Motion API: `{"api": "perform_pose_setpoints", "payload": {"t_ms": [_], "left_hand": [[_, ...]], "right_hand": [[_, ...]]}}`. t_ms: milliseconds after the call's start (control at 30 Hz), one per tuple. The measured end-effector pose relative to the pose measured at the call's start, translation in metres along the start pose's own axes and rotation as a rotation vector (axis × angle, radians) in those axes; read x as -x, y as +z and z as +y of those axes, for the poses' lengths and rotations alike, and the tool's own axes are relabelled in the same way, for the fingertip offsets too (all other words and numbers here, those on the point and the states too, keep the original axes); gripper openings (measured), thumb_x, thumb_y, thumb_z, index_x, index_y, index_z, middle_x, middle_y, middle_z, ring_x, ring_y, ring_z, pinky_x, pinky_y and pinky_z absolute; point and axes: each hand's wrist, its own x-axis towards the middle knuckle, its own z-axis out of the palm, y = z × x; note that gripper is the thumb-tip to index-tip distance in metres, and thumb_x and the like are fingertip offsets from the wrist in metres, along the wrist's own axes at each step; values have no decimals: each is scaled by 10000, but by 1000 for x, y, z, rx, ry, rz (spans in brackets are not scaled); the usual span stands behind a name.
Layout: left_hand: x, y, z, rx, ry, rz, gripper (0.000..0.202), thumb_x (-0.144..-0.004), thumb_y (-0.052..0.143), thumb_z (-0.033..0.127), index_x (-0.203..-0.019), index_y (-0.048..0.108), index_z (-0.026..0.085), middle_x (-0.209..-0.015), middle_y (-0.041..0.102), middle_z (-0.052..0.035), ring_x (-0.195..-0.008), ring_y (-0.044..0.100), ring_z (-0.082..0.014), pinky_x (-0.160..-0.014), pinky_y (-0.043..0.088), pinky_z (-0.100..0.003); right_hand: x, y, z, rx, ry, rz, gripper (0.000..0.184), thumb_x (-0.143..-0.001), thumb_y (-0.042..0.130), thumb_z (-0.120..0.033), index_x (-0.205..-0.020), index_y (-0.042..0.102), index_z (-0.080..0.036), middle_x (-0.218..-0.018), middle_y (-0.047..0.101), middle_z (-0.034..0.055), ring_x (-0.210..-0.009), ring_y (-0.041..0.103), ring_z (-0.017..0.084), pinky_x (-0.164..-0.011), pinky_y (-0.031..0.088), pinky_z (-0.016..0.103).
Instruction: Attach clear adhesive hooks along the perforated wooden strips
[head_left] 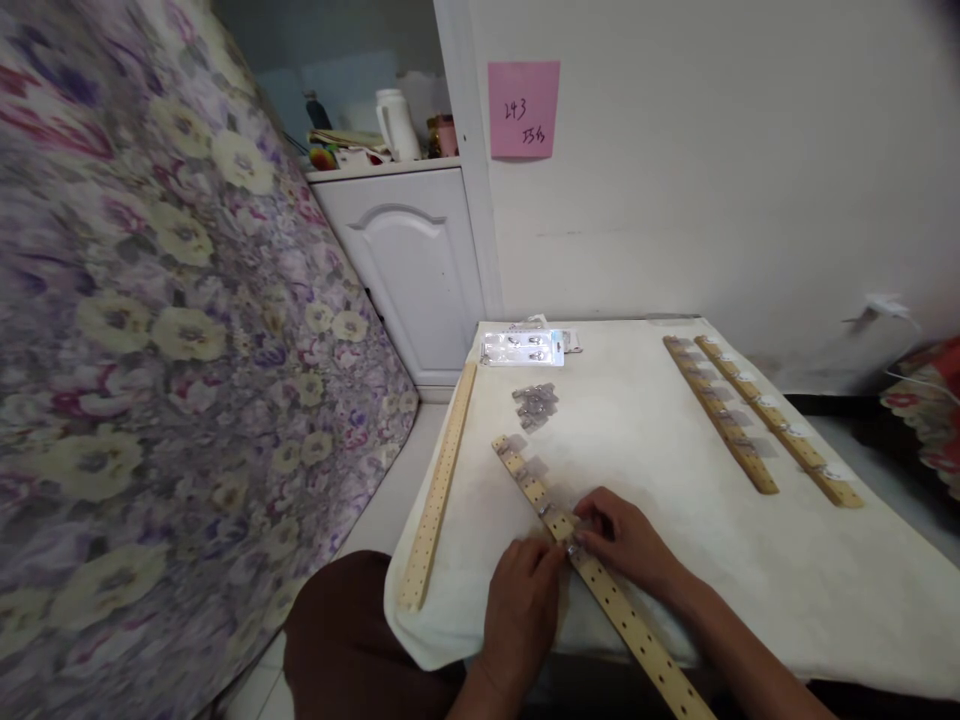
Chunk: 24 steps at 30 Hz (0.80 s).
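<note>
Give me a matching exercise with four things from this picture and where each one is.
Things
1. Note
2. Clip pile
3. Right hand
4. Jug

Places
A. On the ledge above the cupboard door
B. At the strip between the hands
C. Stuck to the wall
D. On the pale cloth

Pairs: 1-C, 2-D, 3-B, 4-A

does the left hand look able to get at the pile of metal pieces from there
Probably yes: the pile lies uncovered beyond the left hand. The far end of the perforated strip slants across the direct way, but looks low enough to reach over.
</note>
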Motion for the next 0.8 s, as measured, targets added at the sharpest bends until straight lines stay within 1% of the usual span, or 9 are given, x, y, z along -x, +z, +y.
{"api": "perform_pose_setpoints", "payload": {"t_ms": [100,233,300,500,633,800], "left_hand": [[0,1,-1,5,12,-2,271,-907,409,142,-1100,587,210,-813,556,-40,-778,500,-181,-661,447,-290],[-1,0,0,0,9,10,228,-910,421,157,-1034,606,204,-800,555,-37,-768,499,-177,-655,444,-282],[-2,-2,1,-5,12,12,224,-912,425,166,-1031,609,207,-798,554,-37,-767,499,-176,-649,442,-279],[0,-1,1,5,2,-9,280,-878,436,107,-1085,596,205,-820,560,-46,-783,504,-186,-662,456,-294],[1,0,0,27,3,-9,339,-843,437,63,-1117,579,204,-843,565,-52,-797,505,-195,-671,465,-307],[1,-1,0,54,4,-1,375,-833,426,51,-1150,555,203,-859,566,-57,-811,509,-200,-682,472,-317]], "right_hand": [[-2,2,2,-31,47,-3,188,-687,650,-222,-858,572,-219,-689,557,-22,-634,525,153,-588,400,270],[-4,5,4,-52,73,5,200,-667,662,-211,-847,577,-217,-697,562,-25,-623,518,142,-580,392,260],[-5,5,5,-63,78,1,196,-670,668,-219,-846,582,-213,-688,556,-28,-623,518,141,-579,391,257],[-4,2,10,-118,62,-35,186,-696,683,-273,-845,600,-199,-655,544,-32,-610,508,135,-566,392,250],[-4,2,11,-155,35,-40,145,-737,652,-278,-845,603,-195,-666,561,-23,-618,514,137,-570,400,250],[-3,-1,8,-171,-13,-24,80,-792,585,-262,-834,599,-195,-695,580,-10,-638,526,143,-582,409,253]]}}
